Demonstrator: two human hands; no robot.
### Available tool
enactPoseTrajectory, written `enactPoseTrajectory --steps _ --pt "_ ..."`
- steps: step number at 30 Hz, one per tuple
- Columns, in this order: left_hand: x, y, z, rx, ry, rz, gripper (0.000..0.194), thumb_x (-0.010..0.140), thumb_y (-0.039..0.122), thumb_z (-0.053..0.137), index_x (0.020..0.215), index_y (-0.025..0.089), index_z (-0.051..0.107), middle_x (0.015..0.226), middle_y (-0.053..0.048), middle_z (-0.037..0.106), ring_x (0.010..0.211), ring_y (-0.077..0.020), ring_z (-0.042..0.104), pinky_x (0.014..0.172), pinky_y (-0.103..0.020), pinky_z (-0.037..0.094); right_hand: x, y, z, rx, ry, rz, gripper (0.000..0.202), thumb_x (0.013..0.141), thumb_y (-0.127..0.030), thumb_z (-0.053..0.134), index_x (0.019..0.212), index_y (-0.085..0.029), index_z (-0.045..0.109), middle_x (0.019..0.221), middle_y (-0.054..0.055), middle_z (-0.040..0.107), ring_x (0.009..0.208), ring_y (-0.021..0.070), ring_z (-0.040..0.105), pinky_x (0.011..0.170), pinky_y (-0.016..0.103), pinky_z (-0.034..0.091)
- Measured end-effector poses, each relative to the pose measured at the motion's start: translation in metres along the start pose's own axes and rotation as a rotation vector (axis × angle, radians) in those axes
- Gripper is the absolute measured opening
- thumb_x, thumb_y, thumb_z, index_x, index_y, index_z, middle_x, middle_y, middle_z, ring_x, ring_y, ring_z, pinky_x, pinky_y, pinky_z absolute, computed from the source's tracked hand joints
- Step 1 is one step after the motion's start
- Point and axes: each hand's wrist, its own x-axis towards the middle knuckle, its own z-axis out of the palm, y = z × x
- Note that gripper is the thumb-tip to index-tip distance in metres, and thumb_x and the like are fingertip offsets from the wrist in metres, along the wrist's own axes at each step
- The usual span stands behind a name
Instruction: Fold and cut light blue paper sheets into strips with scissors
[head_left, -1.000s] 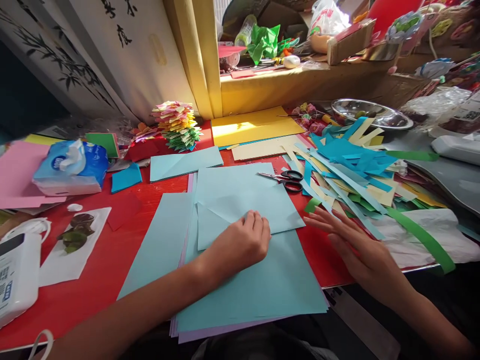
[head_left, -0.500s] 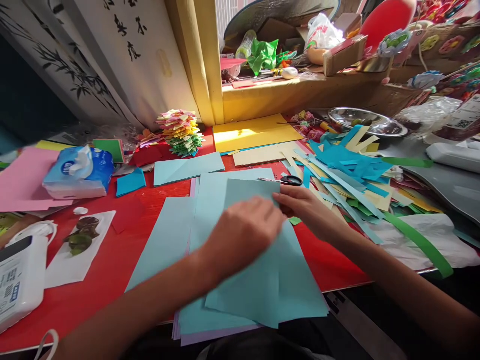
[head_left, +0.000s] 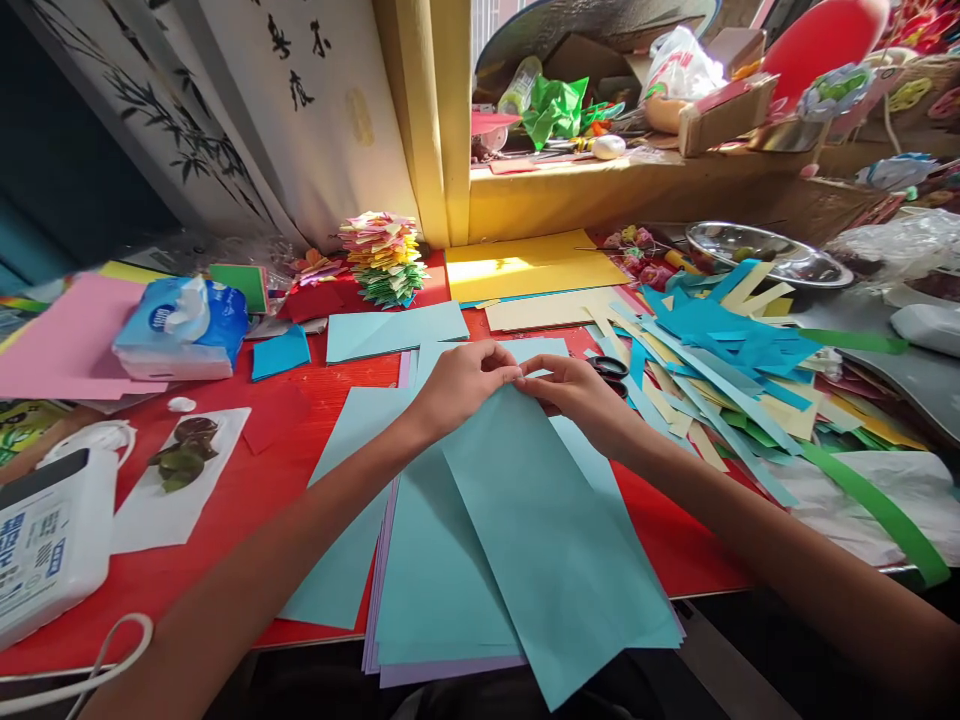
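Both hands meet at the top end of a light blue paper sheet (head_left: 540,540), which hangs slanted over a stack of light blue paper (head_left: 435,560). My left hand (head_left: 469,385) pinches the sheet's upper edge, fingers closed. Fingertip to fingertip with it, my right hand (head_left: 574,395) grips the same edge from the other side. Black-handled scissors (head_left: 611,370) lie just beyond the right hand, their blades hidden. Left of the stack rests another light blue sheet (head_left: 330,560), and lilac sheets (head_left: 377,590) show at the stack's edge.
Cut paper strips (head_left: 735,340) are heaped at the right, near a metal bowl (head_left: 769,250). A tissue pack (head_left: 180,330), a white device (head_left: 56,550) and its cable stand left. Folded paper pieces (head_left: 381,260) are piled at the back, beside yellow paper (head_left: 532,265).
My left hand has moved up and away to meet the right hand at the sheet's top edge. The sheet now slants, its lower end swung right. The view has shifted left slightly.
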Motion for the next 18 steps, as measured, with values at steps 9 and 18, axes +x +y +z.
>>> enactPoseTrajectory --steps 9,18 --pt "0.0015 -0.0029 0.0041 -0.052 0.003 -0.068 0.019 0.078 0.032 0.048 0.076 0.015 0.058 0.078 -0.001 0.060 0.074 -0.0137 0.054 0.065 -0.025 0.041 -0.0058 0.0039 0.0072 0.108 0.110 -0.059 0.024 0.073 -0.038 0.060 0.077 -0.015 0.059 0.073 0.003 0.058 0.065 0.0112 0.054 0.061 0.025 0.044" --pt "0.0017 -0.0024 0.0067 -0.033 -0.041 -0.106 0.021 0.080 0.034 0.047 0.074 0.016 0.054 0.078 -0.001 0.058 0.073 -0.0133 0.052 0.063 -0.025 0.040 -0.0077 0.0058 0.0097 0.033 0.157 -0.072 0.021 0.075 -0.035 0.056 0.071 -0.015 0.057 0.070 0.002 0.055 0.062 0.0110 0.049 0.057 0.025 0.040"
